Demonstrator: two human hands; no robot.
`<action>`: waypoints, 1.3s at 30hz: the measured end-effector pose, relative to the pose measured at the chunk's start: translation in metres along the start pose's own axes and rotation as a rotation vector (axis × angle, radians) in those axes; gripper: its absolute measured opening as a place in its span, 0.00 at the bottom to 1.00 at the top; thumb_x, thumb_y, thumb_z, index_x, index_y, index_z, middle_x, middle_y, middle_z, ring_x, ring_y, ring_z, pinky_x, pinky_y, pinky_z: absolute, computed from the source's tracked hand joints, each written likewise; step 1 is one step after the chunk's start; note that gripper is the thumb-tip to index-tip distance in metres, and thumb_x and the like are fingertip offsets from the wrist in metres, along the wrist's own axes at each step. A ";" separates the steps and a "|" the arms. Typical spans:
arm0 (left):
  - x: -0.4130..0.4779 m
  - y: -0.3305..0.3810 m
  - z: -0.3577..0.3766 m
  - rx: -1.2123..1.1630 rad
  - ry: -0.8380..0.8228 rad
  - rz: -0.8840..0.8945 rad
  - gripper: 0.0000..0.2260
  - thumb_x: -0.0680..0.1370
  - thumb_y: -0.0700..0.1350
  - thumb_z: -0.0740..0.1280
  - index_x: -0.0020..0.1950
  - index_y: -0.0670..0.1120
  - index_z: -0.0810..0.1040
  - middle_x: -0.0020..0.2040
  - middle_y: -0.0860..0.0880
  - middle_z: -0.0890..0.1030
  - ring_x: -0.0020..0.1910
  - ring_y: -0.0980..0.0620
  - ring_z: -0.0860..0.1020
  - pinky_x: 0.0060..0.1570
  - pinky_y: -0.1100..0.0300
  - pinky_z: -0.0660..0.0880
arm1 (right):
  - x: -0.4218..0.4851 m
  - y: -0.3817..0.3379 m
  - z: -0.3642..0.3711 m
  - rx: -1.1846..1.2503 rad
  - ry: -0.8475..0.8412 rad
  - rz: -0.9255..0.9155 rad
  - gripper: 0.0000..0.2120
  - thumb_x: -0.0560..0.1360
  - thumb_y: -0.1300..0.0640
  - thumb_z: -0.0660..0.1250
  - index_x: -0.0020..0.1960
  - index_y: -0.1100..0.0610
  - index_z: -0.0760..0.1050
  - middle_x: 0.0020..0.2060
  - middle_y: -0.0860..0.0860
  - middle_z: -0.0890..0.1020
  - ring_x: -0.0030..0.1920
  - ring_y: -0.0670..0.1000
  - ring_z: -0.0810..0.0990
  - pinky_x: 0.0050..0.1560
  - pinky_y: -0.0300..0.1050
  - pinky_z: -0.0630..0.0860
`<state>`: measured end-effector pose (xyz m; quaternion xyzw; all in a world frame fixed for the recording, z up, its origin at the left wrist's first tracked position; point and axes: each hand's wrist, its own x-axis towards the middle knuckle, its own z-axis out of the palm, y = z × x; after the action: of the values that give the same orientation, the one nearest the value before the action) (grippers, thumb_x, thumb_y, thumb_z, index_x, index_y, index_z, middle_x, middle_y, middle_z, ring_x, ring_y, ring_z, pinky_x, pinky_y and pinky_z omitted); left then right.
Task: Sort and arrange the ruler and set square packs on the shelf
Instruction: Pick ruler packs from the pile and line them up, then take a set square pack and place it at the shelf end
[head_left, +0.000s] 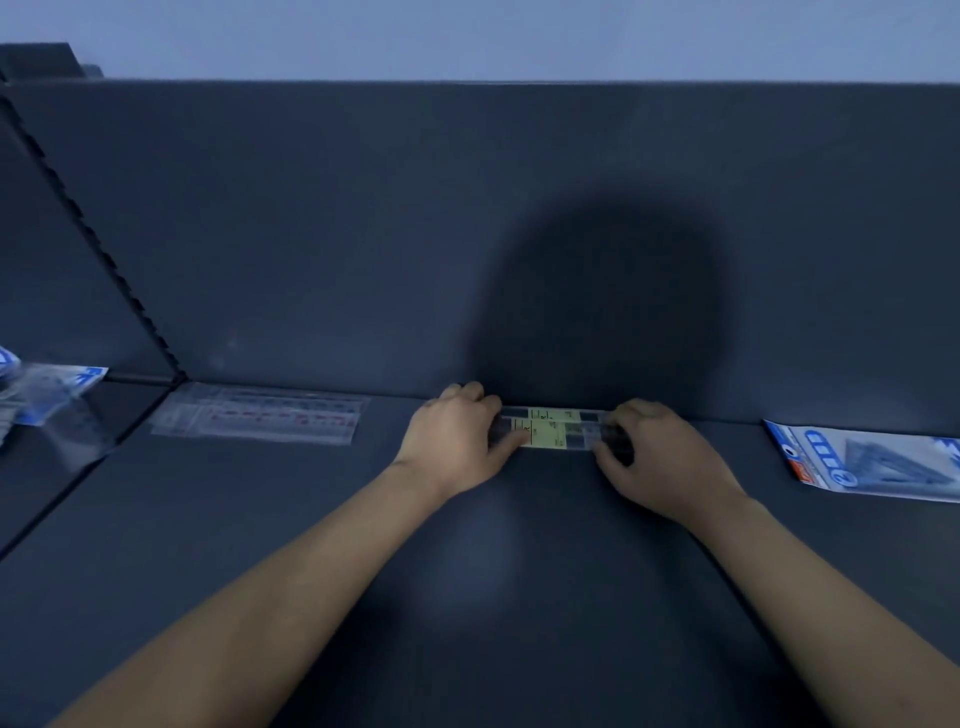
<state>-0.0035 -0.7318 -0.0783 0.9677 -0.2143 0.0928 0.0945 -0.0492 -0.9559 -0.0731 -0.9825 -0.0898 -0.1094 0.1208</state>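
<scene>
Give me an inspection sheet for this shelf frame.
Surface: dark shelf, packs lying flat on it.
Job's things: yellow-label packs, two overlapping, at the back panel; clear pack left of them, by the upright; set square pack at the right edge; blue packs in the left bay.
Clutter: nothing seen.
Grippers: left hand holds the yellow-label packs' left end, right hand the right end.
Cables: nothing seen.
Surroundings: round shadow on the back panel.
</scene>
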 end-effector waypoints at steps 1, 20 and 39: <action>-0.002 -0.001 -0.001 -0.001 0.001 0.004 0.23 0.77 0.64 0.59 0.54 0.47 0.78 0.49 0.50 0.76 0.52 0.49 0.74 0.46 0.56 0.71 | 0.001 -0.002 0.000 -0.011 0.012 -0.014 0.14 0.76 0.50 0.62 0.54 0.59 0.77 0.49 0.52 0.79 0.50 0.52 0.76 0.51 0.45 0.75; -0.220 -0.254 -0.153 0.339 0.002 -0.473 0.40 0.70 0.76 0.43 0.60 0.48 0.75 0.59 0.47 0.78 0.61 0.45 0.74 0.60 0.51 0.67 | 0.043 -0.358 0.044 0.208 0.034 -0.421 0.17 0.76 0.45 0.61 0.61 0.53 0.74 0.56 0.48 0.78 0.58 0.49 0.75 0.56 0.43 0.72; -0.350 -0.557 -0.208 0.096 -0.032 -0.653 0.27 0.71 0.72 0.59 0.54 0.50 0.76 0.51 0.50 0.81 0.52 0.47 0.79 0.46 0.55 0.71 | 0.111 -0.686 0.154 0.224 -0.175 -0.344 0.12 0.78 0.47 0.59 0.41 0.54 0.69 0.38 0.49 0.73 0.41 0.52 0.73 0.38 0.44 0.64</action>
<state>-0.1036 -0.0509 -0.0342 0.9900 0.1105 0.0526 0.0703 -0.0520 -0.2445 -0.0434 -0.9389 -0.2777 -0.0321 0.2007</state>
